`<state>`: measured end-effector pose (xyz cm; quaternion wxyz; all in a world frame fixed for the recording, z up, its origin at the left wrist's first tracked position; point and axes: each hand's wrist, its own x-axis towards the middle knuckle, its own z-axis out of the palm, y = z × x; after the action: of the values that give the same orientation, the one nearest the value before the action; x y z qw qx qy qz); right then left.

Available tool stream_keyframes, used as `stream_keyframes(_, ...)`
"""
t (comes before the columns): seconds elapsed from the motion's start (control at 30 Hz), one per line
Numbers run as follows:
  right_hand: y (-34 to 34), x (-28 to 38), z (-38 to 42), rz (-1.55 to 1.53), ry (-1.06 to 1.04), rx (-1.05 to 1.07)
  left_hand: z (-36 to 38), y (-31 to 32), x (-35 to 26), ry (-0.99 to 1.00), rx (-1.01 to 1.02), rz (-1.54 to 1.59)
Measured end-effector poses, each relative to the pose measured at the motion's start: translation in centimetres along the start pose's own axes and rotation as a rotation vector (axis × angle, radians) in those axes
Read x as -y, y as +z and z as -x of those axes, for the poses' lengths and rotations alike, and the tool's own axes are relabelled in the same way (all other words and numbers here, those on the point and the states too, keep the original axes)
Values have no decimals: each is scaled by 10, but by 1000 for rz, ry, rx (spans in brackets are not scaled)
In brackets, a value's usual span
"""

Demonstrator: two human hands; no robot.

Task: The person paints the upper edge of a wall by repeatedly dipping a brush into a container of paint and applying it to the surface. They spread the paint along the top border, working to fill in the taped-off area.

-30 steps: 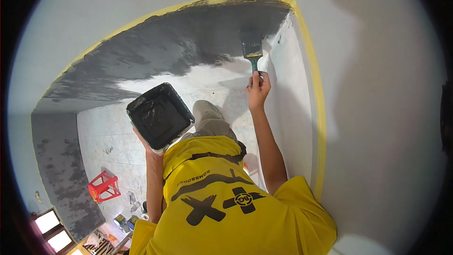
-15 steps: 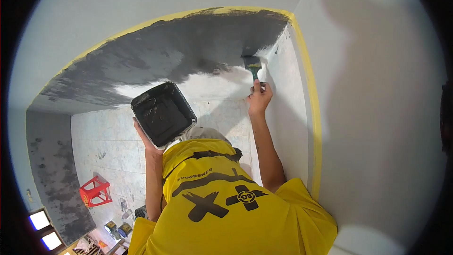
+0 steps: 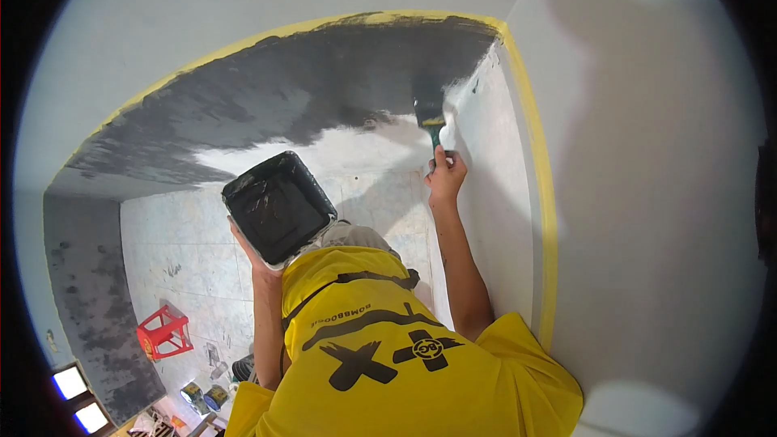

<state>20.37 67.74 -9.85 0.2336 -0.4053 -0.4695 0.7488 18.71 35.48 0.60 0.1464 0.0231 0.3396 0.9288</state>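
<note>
My right hand (image 3: 447,175) grips the green handle of a paintbrush (image 3: 435,125), its bristles against the wall close to the corner. Dark grey paint (image 3: 324,73) covers the upper part of that wall, with streaky edges over a white band (image 3: 348,148) below. On the left, my left hand (image 3: 247,244) supports a square black paint tub (image 3: 279,206) from its lower left side, fingers partly hidden behind it. Inside the tub is dark, wet-looking paint.
Yellow masking tape (image 3: 524,73) borders the painted wall along the top and right side. A red plastic stool (image 3: 164,332) stands at lower left, with paint cans (image 3: 215,396) near it. Another wall (image 3: 89,299) at left is patchily painted grey.
The brush and my right hand have moved slightly downward along the wall, leaving more grey near the corner. The tub has shifted a little down and left.
</note>
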Motion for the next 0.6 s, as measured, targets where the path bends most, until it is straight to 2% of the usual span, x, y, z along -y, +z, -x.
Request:
stream_keyframes(0.13,-23,-71,-44,171,130,-112,-3,-6,-4,52,2,-31)
stream_keyframes(0.23,-31,-83,-48,54,253,-114,2,-11,-4,43,-34,-27)
stream_keyframes(0.27,-33,-81,-45,10,233,-102,4,-13,-4,40,-40,-29)
stream_keyframes(0.33,-26,-63,-41,-84,181,-69,4,-16,-6,38,-53,-24)
stream_keyframes(0.43,-3,-1,-13,-180,77,-36,3,-16,-6,30,-68,-17)
stream_keyframes(0.6,4,68,32,-239,-228,136,2,-16,-3,8,-84,-18)
